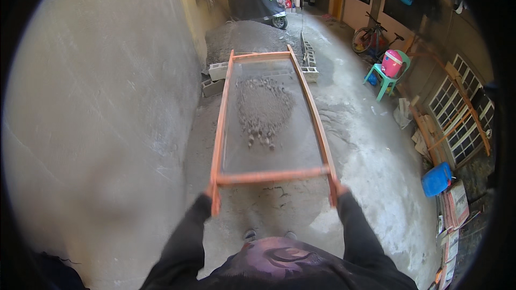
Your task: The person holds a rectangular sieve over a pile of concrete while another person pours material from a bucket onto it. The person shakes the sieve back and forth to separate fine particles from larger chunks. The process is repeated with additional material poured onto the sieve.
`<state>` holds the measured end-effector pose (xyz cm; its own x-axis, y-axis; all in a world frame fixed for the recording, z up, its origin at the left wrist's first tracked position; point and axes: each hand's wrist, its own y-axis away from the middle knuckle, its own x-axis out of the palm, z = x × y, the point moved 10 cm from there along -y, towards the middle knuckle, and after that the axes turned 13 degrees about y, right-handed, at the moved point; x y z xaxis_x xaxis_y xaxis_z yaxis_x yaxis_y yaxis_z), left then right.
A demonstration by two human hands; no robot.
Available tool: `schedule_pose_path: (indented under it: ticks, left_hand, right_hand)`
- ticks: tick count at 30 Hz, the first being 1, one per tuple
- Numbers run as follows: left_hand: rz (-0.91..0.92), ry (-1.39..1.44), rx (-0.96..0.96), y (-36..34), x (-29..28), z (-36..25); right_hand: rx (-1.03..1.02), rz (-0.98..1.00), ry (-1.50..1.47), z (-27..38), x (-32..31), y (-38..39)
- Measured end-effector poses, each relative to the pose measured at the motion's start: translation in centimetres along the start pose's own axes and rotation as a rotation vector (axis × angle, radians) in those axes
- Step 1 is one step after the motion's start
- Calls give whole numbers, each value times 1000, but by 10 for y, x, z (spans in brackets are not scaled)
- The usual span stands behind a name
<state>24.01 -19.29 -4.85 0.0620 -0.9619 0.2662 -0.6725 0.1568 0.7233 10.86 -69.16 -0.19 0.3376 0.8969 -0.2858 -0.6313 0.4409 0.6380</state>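
A long sieve frame (219, 134) of orange-brown wood stretches away from me, with fine mesh across its middle. Grey sand and gravel (264, 104) lie heaped on the mesh, with coarser lumps toward my end. My left hand (211, 190) is closed round the near left handle, and my right hand (341, 188) grips the near right one. Both hands are small and slightly blurred, so single fingers do not show. The far end of the frame lies by grey hollow blocks (218, 71).
A sand pile (244, 37) rises beyond the frame, before a covered motorcycle (262, 2). A bare wall (107, 118) runs close on the left. To the right stand a green chair (384, 81) with a pink jug (392, 63), a bicycle (371, 37) and a blue container (436, 179).
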Motion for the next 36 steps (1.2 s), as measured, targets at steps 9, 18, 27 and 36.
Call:
schedule_pose_path:
  ticks: [9,18,27,36]
  left_hand:
    - [56,-26,203,8,20,-69]
    - [68,288,-216,66,-55,219]
    - [88,42,72,11,33,-104]
    - [69,103,50,31,-15,52]
  right_hand:
    - [-108,75,-63,41,13,-15]
    - [87,25,-87,-171,-20,69]
    - [-14,129,-39,86,8,-19]
    - [9,-12,12,-59,5,12]
